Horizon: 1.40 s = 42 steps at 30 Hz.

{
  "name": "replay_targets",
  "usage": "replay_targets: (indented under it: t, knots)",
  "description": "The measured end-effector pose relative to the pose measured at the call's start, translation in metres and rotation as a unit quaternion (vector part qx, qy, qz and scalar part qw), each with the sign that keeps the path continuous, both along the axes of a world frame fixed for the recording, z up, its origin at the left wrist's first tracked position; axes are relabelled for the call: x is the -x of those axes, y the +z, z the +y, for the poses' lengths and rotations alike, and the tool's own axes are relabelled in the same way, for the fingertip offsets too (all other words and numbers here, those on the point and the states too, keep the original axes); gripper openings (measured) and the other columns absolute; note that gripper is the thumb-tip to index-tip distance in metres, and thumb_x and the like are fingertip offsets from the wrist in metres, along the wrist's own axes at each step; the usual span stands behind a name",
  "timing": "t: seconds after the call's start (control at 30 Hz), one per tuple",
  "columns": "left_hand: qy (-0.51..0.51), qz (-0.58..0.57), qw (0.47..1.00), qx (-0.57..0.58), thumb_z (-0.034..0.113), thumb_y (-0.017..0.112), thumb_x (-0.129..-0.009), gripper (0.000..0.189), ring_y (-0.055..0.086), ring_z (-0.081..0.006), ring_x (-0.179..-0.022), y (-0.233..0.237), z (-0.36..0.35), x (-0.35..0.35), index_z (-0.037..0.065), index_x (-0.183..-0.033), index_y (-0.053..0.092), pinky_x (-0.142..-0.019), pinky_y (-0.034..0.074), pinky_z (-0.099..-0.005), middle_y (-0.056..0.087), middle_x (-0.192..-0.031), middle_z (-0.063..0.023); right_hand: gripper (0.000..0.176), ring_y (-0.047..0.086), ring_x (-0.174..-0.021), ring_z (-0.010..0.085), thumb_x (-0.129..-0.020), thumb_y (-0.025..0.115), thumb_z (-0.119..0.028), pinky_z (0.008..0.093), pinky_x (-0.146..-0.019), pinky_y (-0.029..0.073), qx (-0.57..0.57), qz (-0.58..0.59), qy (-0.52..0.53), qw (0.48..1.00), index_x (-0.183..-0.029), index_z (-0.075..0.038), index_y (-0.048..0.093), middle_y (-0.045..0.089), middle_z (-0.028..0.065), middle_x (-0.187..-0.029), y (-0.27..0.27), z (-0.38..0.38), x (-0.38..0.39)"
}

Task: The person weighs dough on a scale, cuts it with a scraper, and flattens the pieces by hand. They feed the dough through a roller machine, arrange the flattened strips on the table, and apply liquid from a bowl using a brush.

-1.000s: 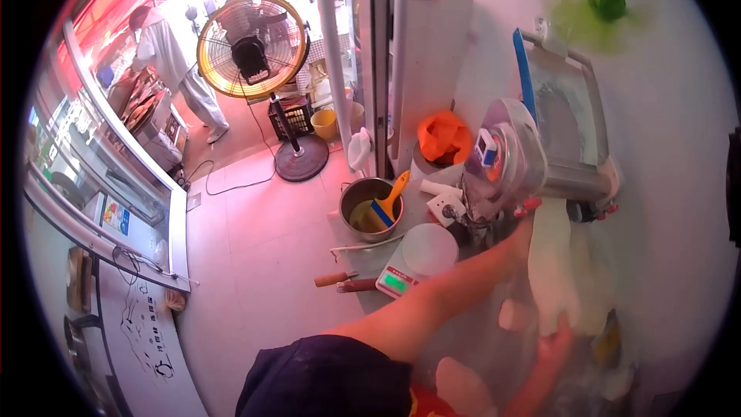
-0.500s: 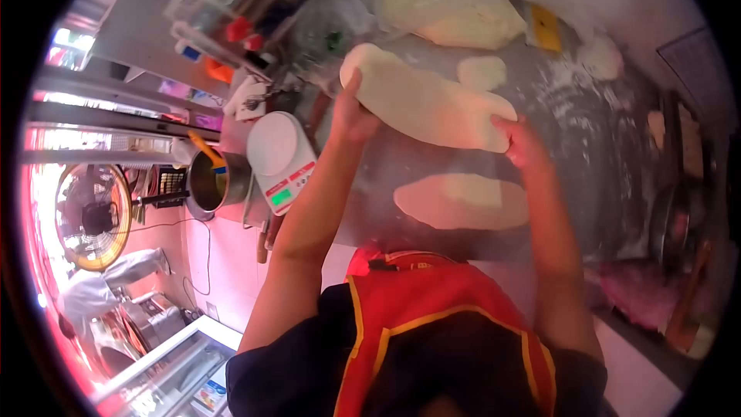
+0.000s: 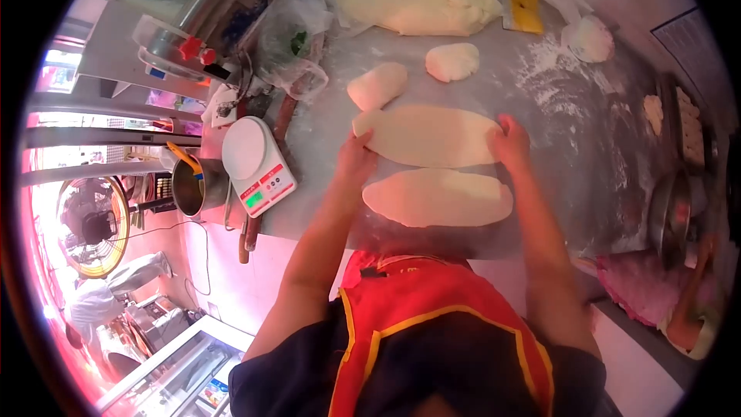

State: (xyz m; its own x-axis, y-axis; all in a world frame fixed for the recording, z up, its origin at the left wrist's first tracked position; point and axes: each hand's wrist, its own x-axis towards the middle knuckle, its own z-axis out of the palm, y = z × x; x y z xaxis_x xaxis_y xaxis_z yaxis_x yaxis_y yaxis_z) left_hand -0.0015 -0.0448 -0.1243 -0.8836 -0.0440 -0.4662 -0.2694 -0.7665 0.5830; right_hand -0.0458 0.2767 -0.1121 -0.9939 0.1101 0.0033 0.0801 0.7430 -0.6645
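A long oval sheet of dough (image 3: 429, 136) stretches between my two hands, lying level at the table. My left hand (image 3: 356, 157) pinches its left end, thumb on top. At the right end my right hand (image 3: 509, 144) grips the edge with closed fingers. Just below, nearer to me, rests a second flattened dough oval (image 3: 438, 198), close along the first one's lower edge. Beyond the held sheet sit two thick dough lumps, a longer one (image 3: 377, 86) at the left and a rounder one (image 3: 452, 62) at the right.
A big dough mass (image 3: 421, 4) under plastic is at the back, beside a yellow packet (image 3: 523, 9). A kitchen scale (image 3: 258, 166) and a pot (image 3: 199, 185) stand left. Flour (image 3: 556, 69) dusts the table's right half. Another person's arm (image 3: 689, 301) shows at far right.
Both hands have brought the dough sheet down from a tilted, raised position to level beside the other oval. The left dough lump, hidden before, now shows. The camera view has shifted somewhat.
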Motion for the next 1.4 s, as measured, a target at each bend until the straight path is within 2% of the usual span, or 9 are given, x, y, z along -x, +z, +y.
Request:
replay_targets:
  t: [0.1,0.4,0.57,0.83,0.87,0.93,1.0,1.23,1.4]
  knots:
    - [0.025,0.001,0.924,0.382,0.007,0.050,-0.089,0.036,0.053,-0.0162,-0.093,-0.028,-0.037,0.003,0.003,-0.124,0.045,-0.081,0.046,-0.0288,0.055,-0.104,-0.0067,0.038,0.059,-0.087,0.0382,-0.075,0.061,-0.012,0.0422,-0.079,0.048,-0.012,0.104,0.096,0.990,-0.111,-0.001,0.056,0.063,0.0191,-0.098,-0.005,-0.056,0.032]
    - [-0.122,-0.142,0.949,0.253,0.009,0.063,-0.080,0.010,0.053,-0.0133,-0.063,-0.016,-0.051,0.086,0.001,-0.086,0.064,-0.055,0.044,-0.0274,0.058,-0.072,-0.0040,0.044,0.063,-0.078,0.0313,-0.068,0.075,-0.022,0.0390,-0.069,0.050,0.110,-0.154,0.031,0.981,-0.102,-0.001,0.057,0.064,0.0192,-0.094,-0.033,-0.201,0.126]
    - [-0.038,0.058,0.956,0.285,0.015,0.067,-0.077,0.025,0.059,-0.0211,-0.069,-0.006,-0.028,0.093,0.000,-0.095,0.060,-0.060,0.047,-0.0341,0.063,-0.079,-0.0115,0.032,0.061,-0.064,0.0211,-0.072,0.073,-0.015,0.0320,-0.054,0.049,0.274,-0.185,0.007,0.944,-0.096,-0.001,0.059,0.063,0.0103,-0.083,0.036,-0.178,0.098]
    - [-0.071,0.233,0.659,0.712,0.025,0.057,-0.085,0.040,0.050,-0.0358,-0.111,0.283,-0.156,0.164,0.005,-0.119,0.052,-0.093,0.041,-0.0443,0.049,-0.122,-0.0233,0.037,0.059,-0.089,0.0142,-0.084,0.066,-0.017,0.0253,-0.078,0.049,0.577,-0.064,0.141,0.802,-0.112,0.004,0.055,0.060,0.0060,-0.098,0.251,-0.268,0.130]
    - [0.018,0.322,0.388,0.863,0.024,0.056,-0.085,0.041,0.051,-0.0341,-0.111,0.282,-0.195,0.192,0.004,-0.121,0.052,-0.094,0.041,-0.0434,0.050,-0.122,-0.0225,0.040,0.058,-0.091,0.0147,-0.085,0.065,-0.018,0.0265,-0.081,0.048,0.622,-0.039,0.197,0.757,-0.116,0.004,0.052,0.059,0.0065,-0.101,0.279,-0.293,0.127]
    - [0.020,0.197,0.639,0.744,0.025,0.054,-0.083,0.042,0.058,-0.0335,-0.102,0.348,-0.250,0.230,0.004,-0.120,0.053,-0.089,0.045,-0.0406,0.057,-0.114,-0.0228,0.043,0.057,-0.097,0.0159,-0.087,0.062,-0.019,0.0289,-0.085,0.048,0.645,-0.006,0.254,0.720,-0.121,0.004,0.048,0.056,0.0078,-0.108,0.304,-0.319,0.125]
    - [0.021,0.185,0.525,0.831,0.033,0.054,-0.083,0.045,0.058,-0.0345,-0.102,0.371,-0.298,0.247,0.005,-0.119,0.055,-0.089,0.045,-0.0413,0.059,-0.112,-0.0205,0.042,0.055,-0.102,0.0172,-0.090,0.059,-0.018,0.0311,-0.088,0.048,0.613,0.004,0.253,0.749,-0.123,0.005,0.046,0.054,0.0095,-0.115,0.307,-0.323,0.127]
    - [-0.149,0.087,0.130,0.976,0.042,0.054,-0.084,0.046,0.057,-0.0327,-0.103,0.326,-0.366,0.289,0.008,-0.115,0.059,-0.089,0.043,-0.0450,0.062,-0.108,-0.0147,0.051,0.056,-0.101,0.0166,-0.082,0.065,-0.016,0.0301,-0.082,0.048,0.333,0.004,-0.002,0.943,-0.127,-0.003,0.047,0.054,0.0103,-0.116,0.119,-0.147,0.120]
    - [-0.121,0.223,0.156,0.955,0.044,0.057,-0.082,0.046,0.050,-0.0288,-0.112,0.312,-0.327,0.260,0.013,-0.117,0.060,-0.094,0.039,-0.0413,0.061,-0.111,-0.0089,0.061,0.056,-0.099,0.0213,-0.076,0.071,-0.022,0.0317,-0.079,0.048,0.147,0.000,-0.142,0.979,-0.127,-0.001,0.046,0.053,0.0147,-0.119,-0.011,-0.055,0.119]
